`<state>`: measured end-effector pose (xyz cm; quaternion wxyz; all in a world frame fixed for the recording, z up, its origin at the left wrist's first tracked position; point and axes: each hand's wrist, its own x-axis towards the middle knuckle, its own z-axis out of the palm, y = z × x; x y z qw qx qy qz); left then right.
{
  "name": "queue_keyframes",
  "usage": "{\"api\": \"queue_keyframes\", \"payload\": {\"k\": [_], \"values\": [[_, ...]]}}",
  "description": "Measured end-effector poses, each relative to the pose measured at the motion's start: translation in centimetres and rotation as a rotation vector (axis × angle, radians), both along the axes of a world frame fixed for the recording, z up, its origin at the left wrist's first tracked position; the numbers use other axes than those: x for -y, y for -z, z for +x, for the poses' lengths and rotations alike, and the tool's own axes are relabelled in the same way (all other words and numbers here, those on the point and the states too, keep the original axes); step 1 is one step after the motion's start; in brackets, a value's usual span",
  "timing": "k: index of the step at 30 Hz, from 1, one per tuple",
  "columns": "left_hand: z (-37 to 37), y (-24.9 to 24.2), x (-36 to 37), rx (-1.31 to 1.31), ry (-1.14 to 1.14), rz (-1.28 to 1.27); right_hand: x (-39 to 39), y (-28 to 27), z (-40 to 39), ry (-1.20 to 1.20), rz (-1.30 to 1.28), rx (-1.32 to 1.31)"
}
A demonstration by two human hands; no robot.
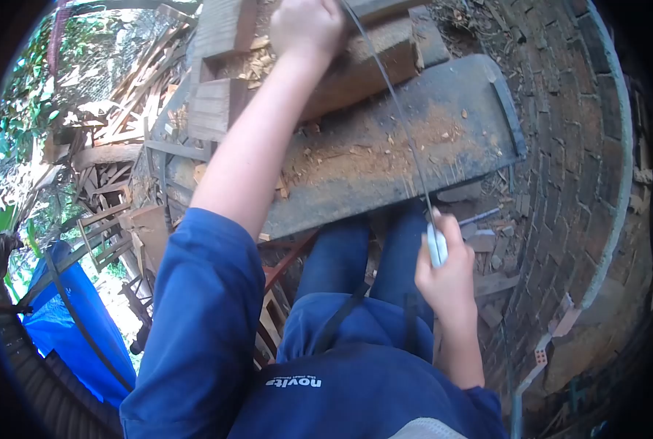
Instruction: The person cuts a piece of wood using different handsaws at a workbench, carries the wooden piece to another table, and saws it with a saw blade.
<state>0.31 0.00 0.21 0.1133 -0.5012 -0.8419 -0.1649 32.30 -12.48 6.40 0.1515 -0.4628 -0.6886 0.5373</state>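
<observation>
Person in blue workwear sawing a wood block on a grey board.

Right hand (447,267), nearest, is closing tight around the pale handle of a thin-bladed handsaw (407,139). The blade is running up and away from that grip, long axis near vertical in view, crossing the sawdust-covered grey plank bench (385,154). Left hand (306,28), farther out, is pressing down on the reddish-brown rectangular wood block (367,62), fingers wrapping its top; the block is lying on the bench's far end, just left of the blade. Blade tip is cut off at the frame edge; the cut line is hard to make out. Scrap timber pile (114,117) beyond.
</observation>
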Motion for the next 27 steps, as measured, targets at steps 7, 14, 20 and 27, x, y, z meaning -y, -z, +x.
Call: {"api": "queue_keyframes", "payload": {"k": [7, 14, 20, 27], "values": [[-0.3, -0.3, 0.0, 0.026, 0.002, 0.037, -5.8, 2.6, -7.8, -0.007, -0.003, 0.004], [-0.9, -0.1, 0.2, 0.002, 0.067, 0.07, -7.7, 2.5, -10.4, 0.011, 0.043, -0.075], [-1.5, -0.1, -0.5, 0.021, 0.069, 0.041, 0.1, 1.1, -2.5, 0.07, -0.01, 0.014], [-1.1, -0.1, 0.0, 0.026, 0.063, 0.053, -6.6, 1.8, -10.3, 0.018, 0.044, 0.043]]}}
